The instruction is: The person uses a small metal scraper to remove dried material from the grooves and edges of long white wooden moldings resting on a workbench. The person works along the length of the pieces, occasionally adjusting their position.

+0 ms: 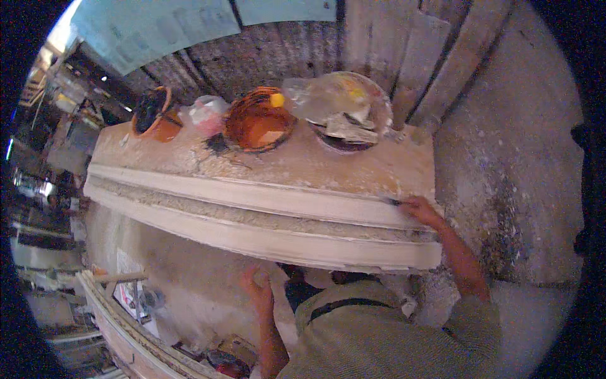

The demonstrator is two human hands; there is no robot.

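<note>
Two long whitish moulding strips lie side by side across the bench, the far strip point(271, 194) and the near strip point(271, 242), with a rough gritty gap between them. My right hand point(421, 210) is at the right end of the far strip, its fingers closed round a small thin dark tool point(391, 201). The tool's tip points left at the strip's back edge; blur hides its exact kind. My left hand point(257, 284) hangs in front of the near strip, apart from it. Its fingers look curled, and whatever is in them cannot be made out.
Behind the strips on the bench point(353, 174) stand an orange-brown bucket point(259, 136), a tipped orange container point(165, 129), a crumpled plastic bag point(208, 114) and a large basin point(384, 104) with plastic and flat pieces. A curved frame point(120, 335) lies at lower left. Walls stand behind and right.
</note>
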